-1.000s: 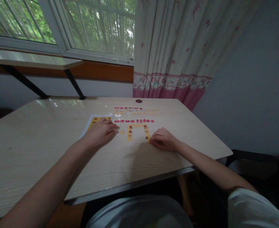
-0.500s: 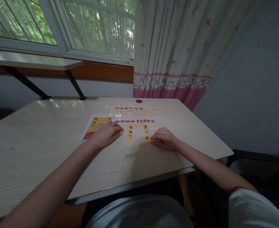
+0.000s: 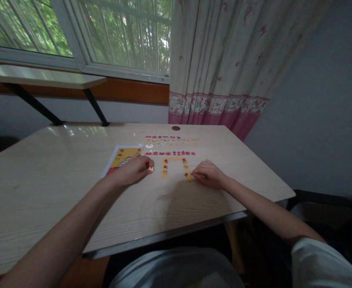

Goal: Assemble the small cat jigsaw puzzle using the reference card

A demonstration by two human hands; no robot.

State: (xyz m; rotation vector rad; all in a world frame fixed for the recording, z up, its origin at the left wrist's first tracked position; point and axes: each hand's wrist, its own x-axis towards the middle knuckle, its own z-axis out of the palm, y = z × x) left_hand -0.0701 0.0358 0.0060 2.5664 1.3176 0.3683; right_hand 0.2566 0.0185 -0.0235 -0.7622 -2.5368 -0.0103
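Observation:
My left hand (image 3: 135,169) is closed in a pinch on a small yellow puzzle piece (image 3: 151,169), just above the table. Under and behind that hand lies a printed picture card (image 3: 113,160), yellow and red with a white border, partly covered by it. Between my hands lies a partly joined puzzle border (image 3: 172,159), yellow with dark red marks, shaped like an upside-down U. My right hand (image 3: 208,174) rests on the table with curled fingers, its fingertips at the right side of the border. Whether it pinches anything is hidden.
Loose puzzle pieces lie in rows beyond the border: red ones (image 3: 170,153) nearest, then yellow and white ones (image 3: 172,142). A round dark grommet (image 3: 176,128) sits at the table's back edge. A raised shelf (image 3: 44,77) stands at the left, a curtain (image 3: 214,80) behind.
My left hand has drawn slightly left and turned, so the yellow puzzle piece shows more in its fingers. My right fingertips have shifted slightly off the lower right end of the border.

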